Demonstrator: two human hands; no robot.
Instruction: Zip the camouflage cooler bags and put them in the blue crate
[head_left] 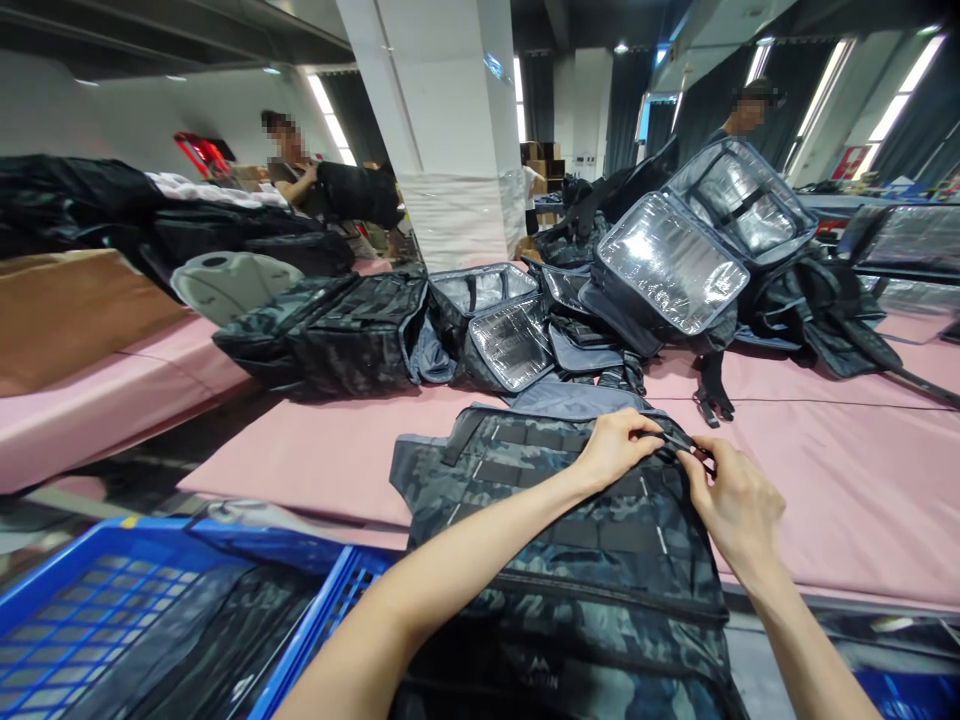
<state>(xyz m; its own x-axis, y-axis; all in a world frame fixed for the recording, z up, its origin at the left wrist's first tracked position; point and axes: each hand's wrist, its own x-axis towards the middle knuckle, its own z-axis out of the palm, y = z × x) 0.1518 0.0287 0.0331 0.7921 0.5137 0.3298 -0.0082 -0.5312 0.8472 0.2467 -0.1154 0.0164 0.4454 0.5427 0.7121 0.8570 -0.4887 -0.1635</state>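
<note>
On pink table [337, 460] (hall beyond), left hand [616, 448], right hand [739, 505] each pinching camo bag's [577, 540] strap [686, 443].

A blue crate [97, 600] sits left, opened silver-lined bags [667, 260] piled on the pink table [825, 470].

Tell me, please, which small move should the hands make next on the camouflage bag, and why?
Probably pull the small black strap along the top edge of the camouflage bag. Both the left hand and the right hand already pinch it there, close together, while the bag lies flat on the pink table.
</note>
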